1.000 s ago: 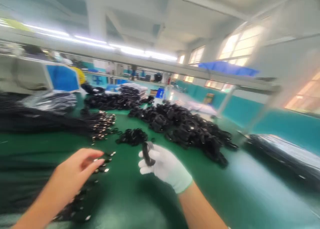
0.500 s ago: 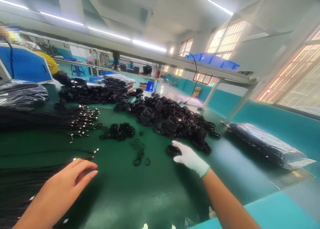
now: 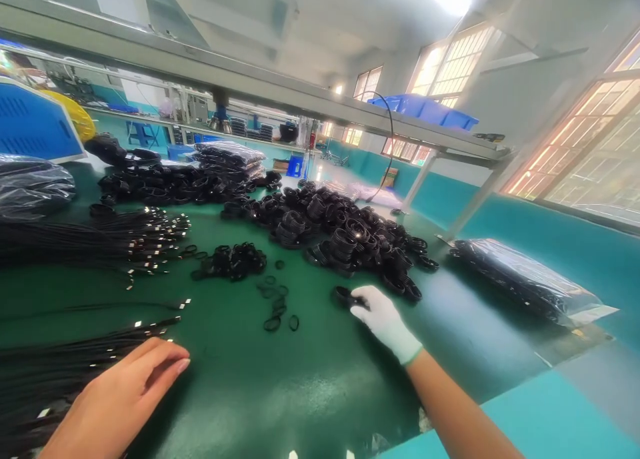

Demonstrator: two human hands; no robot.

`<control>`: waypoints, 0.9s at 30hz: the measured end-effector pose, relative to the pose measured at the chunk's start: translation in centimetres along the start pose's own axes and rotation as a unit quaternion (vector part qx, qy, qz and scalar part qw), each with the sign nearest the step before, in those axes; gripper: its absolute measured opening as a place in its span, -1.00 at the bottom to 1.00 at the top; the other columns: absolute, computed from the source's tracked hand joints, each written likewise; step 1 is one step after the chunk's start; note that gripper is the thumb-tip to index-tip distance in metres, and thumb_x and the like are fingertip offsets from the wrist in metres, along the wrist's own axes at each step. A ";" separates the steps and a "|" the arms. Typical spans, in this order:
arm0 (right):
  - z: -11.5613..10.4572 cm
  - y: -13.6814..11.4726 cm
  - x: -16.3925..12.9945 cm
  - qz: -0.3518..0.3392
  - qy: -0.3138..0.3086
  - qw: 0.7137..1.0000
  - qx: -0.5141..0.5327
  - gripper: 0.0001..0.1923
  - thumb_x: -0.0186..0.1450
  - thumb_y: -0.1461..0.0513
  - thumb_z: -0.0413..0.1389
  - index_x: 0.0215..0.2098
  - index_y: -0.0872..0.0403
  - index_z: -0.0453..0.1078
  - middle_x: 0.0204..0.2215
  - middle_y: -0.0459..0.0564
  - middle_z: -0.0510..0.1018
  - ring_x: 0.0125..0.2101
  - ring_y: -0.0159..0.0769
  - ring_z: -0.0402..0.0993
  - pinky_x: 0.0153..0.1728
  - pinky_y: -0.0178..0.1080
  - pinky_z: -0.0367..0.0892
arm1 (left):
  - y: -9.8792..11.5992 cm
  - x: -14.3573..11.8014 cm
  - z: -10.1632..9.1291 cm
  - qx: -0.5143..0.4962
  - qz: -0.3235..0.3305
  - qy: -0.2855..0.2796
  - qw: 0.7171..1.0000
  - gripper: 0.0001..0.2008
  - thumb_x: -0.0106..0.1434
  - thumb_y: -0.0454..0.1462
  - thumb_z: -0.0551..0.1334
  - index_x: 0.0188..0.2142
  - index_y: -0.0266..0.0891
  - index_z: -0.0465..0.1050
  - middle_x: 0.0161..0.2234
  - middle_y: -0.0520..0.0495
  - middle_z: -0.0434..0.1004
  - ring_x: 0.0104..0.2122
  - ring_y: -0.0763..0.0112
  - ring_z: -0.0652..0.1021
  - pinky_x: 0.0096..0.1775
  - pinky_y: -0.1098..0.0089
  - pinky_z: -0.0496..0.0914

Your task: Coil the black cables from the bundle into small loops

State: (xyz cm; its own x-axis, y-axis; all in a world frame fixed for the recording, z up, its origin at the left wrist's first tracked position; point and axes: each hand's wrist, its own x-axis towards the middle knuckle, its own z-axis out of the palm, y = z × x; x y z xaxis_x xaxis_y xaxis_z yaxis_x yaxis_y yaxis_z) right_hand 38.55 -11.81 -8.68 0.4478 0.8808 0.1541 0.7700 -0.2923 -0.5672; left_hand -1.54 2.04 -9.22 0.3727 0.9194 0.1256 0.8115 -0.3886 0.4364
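- Your bare left hand [image 3: 117, 395] is by the long, thin black cables [image 3: 75, 344] with small, flat white tips. Your thumb and finger bend close together, and nothing shows between their tips. I cannot tell if they meet, or what your hidden fingers do.
- Under it all is a smooth green table top [image 3: 260, 392], a bit shiny.
- Your right hand [image 3: 383, 315] wears a white cloth glove. Your thumb and fingers curl with a small gap, at the near side of a round black cable coil [image 3: 342, 295]. I cannot tell if you are squeezing it. The coil is just in front of the big heap.
- Thin black rings [image 3: 272, 323] lie loose and flat between your hands.
- Past them is a small pile of black loops [image 3: 237, 261], all jumbled.
- To its left is a thick cable bundle [image 3: 75, 239], straight like hair, with shiny ends.
- The big heap of coils [image 3: 345, 229] is bumpy, with many round loops, some stacked like springs.
- Off to the right is a flat pack [image 3: 525, 279] in clear, crinkly plastic.
- At the far left are a wrinkly plastic bag [image 3: 35, 182], a flat blue panel [image 3: 30, 125] and a round yellow reel [image 3: 73, 115].
- Further back, a long pale beam [image 3: 300, 99] holds a blue plastic bin [image 3: 425, 110].
- Behind that are barred windows [image 3: 460, 62].
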 end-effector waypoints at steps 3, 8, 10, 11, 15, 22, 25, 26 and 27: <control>0.1 -0.2 0.1 0.018 0.004 1.000 -0.019 -0.58 0.11 0.23 0.11 -0.04 0.07 0.29 -0.10 0.00 0.43 -0.14 -0.28 0.38 -0.06 -0.23 0.27 | -0.3 0.1 0.0 0.009 0.007 -0.096 0.995 -0.72 0.19 0.02 -0.01 -0.29 0.14 0.43 -0.18 0.24 0.48 -0.23 0.39 0.50 -0.18 0.45 0.35; 0.8 -1.1 1.0 0.028 0.010 0.997 -0.073 -0.28 0.07 0.22 0.16 0.19 0.05 0.08 -0.10 0.00 0.45 -0.10 -0.23 0.36 -0.05 -0.23 0.24 | -0.2 -0.1 0.1 0.011 0.014 -0.104 0.994 -0.70 0.23 0.01 -0.06 -0.28 0.13 0.41 -0.16 0.23 0.45 -0.20 0.40 0.49 -0.15 0.46 0.31; 0.7 -1.2 1.1 0.025 0.021 0.994 -0.101 -0.26 0.07 0.25 0.16 0.21 -0.01 0.06 -0.12 -0.05 0.46 -0.10 -0.24 0.35 -0.04 -0.25 0.21 | -0.6 -0.1 0.3 0.011 0.018 -0.108 0.994 -0.70 0.24 0.01 -0.07 -0.27 0.14 0.40 -0.16 0.24 0.44 -0.19 0.40 0.48 -0.15 0.47 0.31; 0.5 -1.1 1.0 0.034 0.035 0.992 -0.117 -0.26 0.08 0.25 0.15 0.21 -0.01 0.05 -0.12 -0.04 0.46 -0.10 -0.24 0.35 -0.04 -0.25 0.20 | -0.8 -0.1 0.4 0.013 0.019 -0.107 0.994 -0.71 0.23 0.02 -0.07 -0.27 0.14 0.39 -0.15 0.25 0.44 -0.18 0.40 0.48 -0.14 0.47 0.31; -0.7 -0.1 1.1 0.126 0.109 0.968 -0.186 -0.36 0.18 0.16 0.07 0.18 0.20 0.05 -0.16 0.19 0.46 -0.11 -0.03 0.33 -0.10 -0.09 0.20 | -1.4 0.2 1.0 0.020 0.010 -0.103 0.994 -0.70 0.24 0.03 -0.08 -0.25 0.18 0.38 -0.14 0.27 0.43 -0.16 0.41 0.47 -0.11 0.47 0.30; -1.7 0.9 2.2 0.172 0.102 0.951 -0.237 -0.48 0.13 0.13 0.13 0.00 0.22 0.25 -0.22 0.23 0.48 -0.15 0.01 0.37 -0.16 -0.09 0.22 | -2.1 0.6 1.9 0.018 0.028 -0.104 0.994 -0.69 0.21 0.02 -0.07 -0.28 0.17 0.42 -0.14 0.26 0.45 -0.18 0.42 0.49 -0.17 0.50 0.33; -2.2 0.8 0.7 0.168 0.098 0.952 -0.235 -0.59 0.22 0.20 0.03 0.01 0.21 0.24 -0.12 0.19 0.45 -0.11 -0.13 0.38 -0.14 -0.19 0.24 | -2.6 0.3 1.9 0.014 0.020 -0.072 0.997 -0.70 0.19 0.02 -0.04 -0.30 0.14 0.43 -0.16 0.25 0.47 -0.19 0.40 0.50 -0.22 0.51 0.34; -2.3 0.7 0.0 0.163 0.096 0.953 -0.236 -0.65 0.26 0.25 -0.03 0.00 0.18 0.26 -0.11 0.15 0.45 -0.10 -0.18 0.37 -0.12 -0.22 0.24 | -2.6 0.3 1.8 0.012 0.021 -0.063 0.998 -0.69 0.18 0.04 -0.04 -0.30 0.14 0.43 -0.17 0.24 0.48 -0.20 0.40 0.50 -0.23 0.52 0.35; -2.3 0.6 -0.7 0.154 0.089 0.955 -0.237 -0.70 0.28 0.30 -0.09 -0.04 0.15 0.30 -0.11 0.11 0.46 -0.10 -0.24 0.37 -0.10 -0.25 0.23 | -2.5 0.2 1.6 0.008 0.025 -0.057 0.998 -0.68 0.17 0.05 -0.04 -0.30 0.13 0.44 -0.18 0.24 0.49 -0.21 0.39 0.51 -0.24 0.52 0.35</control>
State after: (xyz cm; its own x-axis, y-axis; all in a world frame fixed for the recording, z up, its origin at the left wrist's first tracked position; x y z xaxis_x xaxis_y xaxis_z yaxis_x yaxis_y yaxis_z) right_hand 39.67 -13.47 -7.28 0.7247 0.6600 0.1980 0.6889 -0.7008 -0.1852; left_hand -2.74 3.08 -11.72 0.4607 0.8865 0.0434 0.7977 -0.4350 0.4176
